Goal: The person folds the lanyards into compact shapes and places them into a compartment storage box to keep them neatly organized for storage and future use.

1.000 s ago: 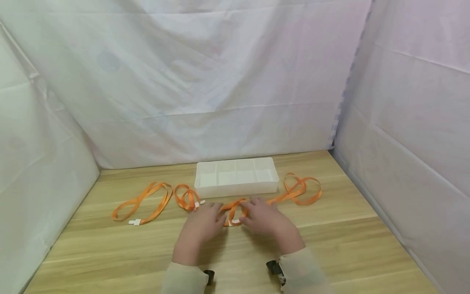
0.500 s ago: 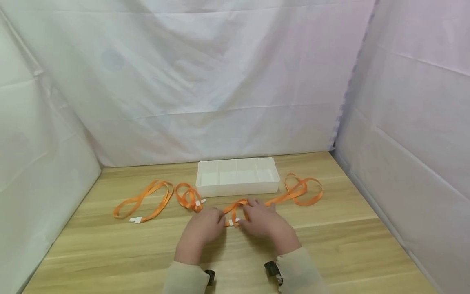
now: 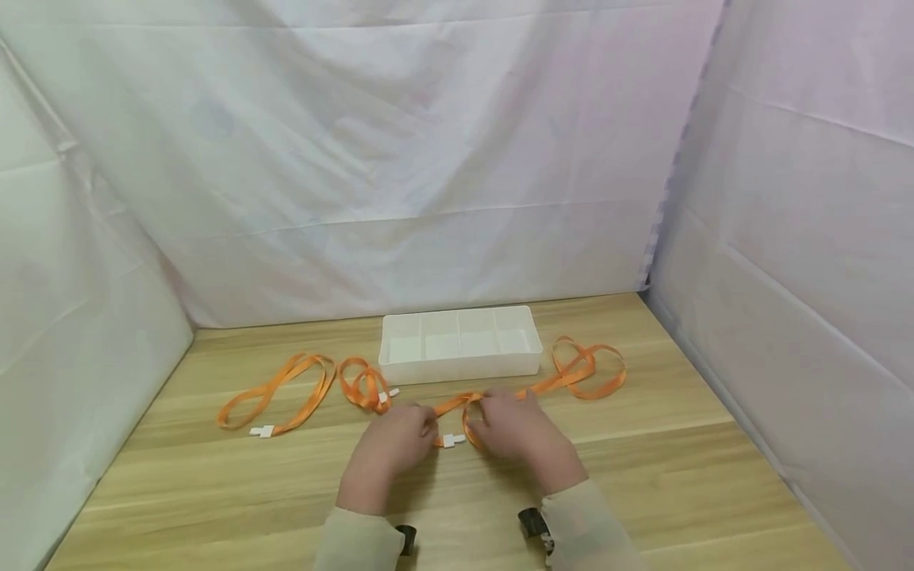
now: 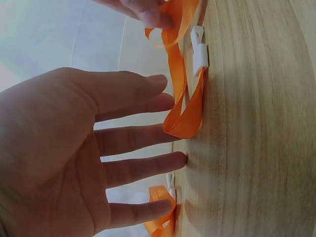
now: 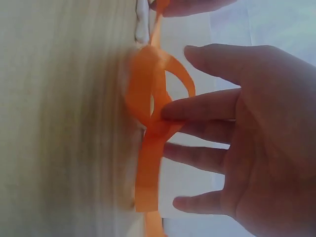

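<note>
An orange lanyard lies on the table between the two hands, its white plastic clip toward the person. My left hand is at its left end. In the left wrist view the fingers are mostly straight, their tips touching or close to a folded bend of the strap. At the lanyard's loop is my right hand. Its straight fingers touch the loop in the right wrist view, with the thumb held apart. Part of the strap is hidden behind the right hand in the head view.
Behind the hands stands a white tray with several compartments. Two more orange lanyards, a long loop and a bunched one, lie at left. Orange strap loops at right. White cloth walls enclose the wooden table.
The small strap loop has shifted right, off the white clip, which now shows uncovered. Both hands have stayed in nearly the same place, with small finger movements.
</note>
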### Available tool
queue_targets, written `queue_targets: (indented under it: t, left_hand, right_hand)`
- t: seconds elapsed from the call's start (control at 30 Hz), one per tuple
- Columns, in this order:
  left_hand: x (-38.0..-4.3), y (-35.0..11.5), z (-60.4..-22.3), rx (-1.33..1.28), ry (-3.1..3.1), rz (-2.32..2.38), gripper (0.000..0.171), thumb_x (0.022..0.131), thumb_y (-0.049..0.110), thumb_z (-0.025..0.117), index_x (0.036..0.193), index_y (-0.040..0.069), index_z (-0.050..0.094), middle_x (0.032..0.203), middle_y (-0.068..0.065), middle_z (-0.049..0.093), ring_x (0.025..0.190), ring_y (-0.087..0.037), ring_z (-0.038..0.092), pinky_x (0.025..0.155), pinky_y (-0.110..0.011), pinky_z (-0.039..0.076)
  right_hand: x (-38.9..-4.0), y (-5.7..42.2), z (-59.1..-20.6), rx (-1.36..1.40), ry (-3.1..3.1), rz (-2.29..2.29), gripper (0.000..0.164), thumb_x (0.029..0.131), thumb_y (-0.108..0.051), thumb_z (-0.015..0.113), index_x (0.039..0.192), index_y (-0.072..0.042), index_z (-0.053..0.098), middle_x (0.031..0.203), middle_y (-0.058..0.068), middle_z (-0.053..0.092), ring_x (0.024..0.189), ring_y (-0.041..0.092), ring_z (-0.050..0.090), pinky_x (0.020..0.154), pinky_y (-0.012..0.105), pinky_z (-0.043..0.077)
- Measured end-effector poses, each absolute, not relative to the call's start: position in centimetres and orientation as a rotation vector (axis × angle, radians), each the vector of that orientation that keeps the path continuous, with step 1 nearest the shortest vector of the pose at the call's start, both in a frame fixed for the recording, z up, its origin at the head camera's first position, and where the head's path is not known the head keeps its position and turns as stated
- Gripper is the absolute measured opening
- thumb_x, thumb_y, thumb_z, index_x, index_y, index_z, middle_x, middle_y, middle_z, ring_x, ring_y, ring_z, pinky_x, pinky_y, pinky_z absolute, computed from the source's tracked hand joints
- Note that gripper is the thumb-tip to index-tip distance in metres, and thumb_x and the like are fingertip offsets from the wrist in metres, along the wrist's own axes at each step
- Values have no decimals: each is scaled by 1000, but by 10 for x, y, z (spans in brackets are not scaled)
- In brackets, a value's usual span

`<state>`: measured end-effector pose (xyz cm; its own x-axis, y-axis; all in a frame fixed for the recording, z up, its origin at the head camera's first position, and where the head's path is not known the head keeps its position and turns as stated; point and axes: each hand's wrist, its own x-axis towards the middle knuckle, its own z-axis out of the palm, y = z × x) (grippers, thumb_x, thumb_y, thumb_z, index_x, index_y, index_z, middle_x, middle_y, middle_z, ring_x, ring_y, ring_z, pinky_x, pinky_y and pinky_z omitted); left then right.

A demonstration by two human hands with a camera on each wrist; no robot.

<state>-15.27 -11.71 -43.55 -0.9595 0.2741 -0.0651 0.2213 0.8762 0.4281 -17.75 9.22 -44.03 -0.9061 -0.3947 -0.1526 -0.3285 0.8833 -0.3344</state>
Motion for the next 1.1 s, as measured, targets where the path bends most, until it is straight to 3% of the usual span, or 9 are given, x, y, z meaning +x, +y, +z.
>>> queue_targets:
  t: [0.1, 0.2, 0.3, 0.37, 0.5, 0.63, 0.73, 0.9, 1.1]
  left_hand:
    - [-154, -118, -435, 390, 2913, 652, 10, 98, 7, 66, 95, 11, 75, 85, -3, 68, 71, -15, 52, 65, -35, 47]
    - [-155, -118, -437, 381, 2911, 649, 9, 95, 6, 71, 101, 10, 77, 94, -4, 75, 76, -16, 58, 71, -39, 53]
    - [-157, -118, -438, 379, 2902, 650, 15, 90, 6, 77, 105, 9, 78, 98, -4, 76, 80, -17, 61, 77, -41, 56]
    - [-158, -118, -439, 385, 2892, 659, 18, 88, 5, 79, 105, 9, 78, 95, -3, 75, 81, -17, 61, 77, -42, 56]
    - [-159, -117, -441, 402, 2886, 681, 17, 88, 5, 78, 105, 10, 77, 93, -3, 75, 80, -17, 63, 74, -39, 55]
    - [-160, -116, -440, 429, 2890, 727, 15, 93, 5, 74, 107, 8, 77, 89, -4, 74, 75, -15, 62, 68, -34, 53]
    - [-161, -115, -439, 445, 2858, 808, 20, 96, 4, 70, 114, 8, 76, 85, -1, 70, 70, -12, 57, 64, -30, 50]
    - [-164, -114, -435, 501, 2823, 934, 20, 100, 5, 68, 119, 8, 75, 90, -3, 73, 71, -10, 60, 62, -26, 51]
    - [-163, -112, -428, 490, 2797, 1081, 33, 100, 3, 69, 133, 5, 67, 114, -12, 75, 88, -16, 70, 68, -27, 58]
  right_hand:
    - [-180, 94, -438, -536, 2865, -451, 36, 110, -37, 54, 91, -17, 77, 111, 2, 77, 113, 28, 72, 120, 76, 32]
    - [-182, 96, -435, -495, 2859, -436, 46, 108, -33, 56, 65, -18, 62, 84, -1, 69, 88, 23, 69, 122, 75, 30]
    - [-182, 95, -434, -494, 2868, -372, 48, 106, -29, 58, 60, -17, 56, 83, -1, 65, 85, 23, 67, 119, 76, 32]
    - [-181, 93, -434, -554, 2895, -325, 40, 103, -24, 60, 65, -16, 60, 90, 1, 68, 88, 26, 68, 112, 72, 42]
    - [-178, 86, -435, -788, 2908, -298, 17, 98, -17, 64, 82, -16, 70, 128, 7, 72, 117, 33, 69, 100, 67, 50]
    - [-173, 80, -435, -907, 2777, -395, 22, 101, -14, 59, 100, -18, 81, 160, 6, 56, 151, 37, 49, 115, 81, 32]
    - [-169, 76, -436, -880, 2710, -413, 33, 104, -14, 54, 120, -23, 81, 166, 1, 49, 158, 38, 39, 117, 86, 21]
    - [-169, 74, -441, -819, 2749, -376, 37, 110, -20, 48, 141, -19, 69, 166, -3, 50, 157, 37, 41, 118, 85, 24]
    - [-176, 81, -432, -810, 2780, -509, 50, 108, -17, 49, 157, -10, 52, 168, 4, 46, 159, 33, 40, 122, 81, 21]
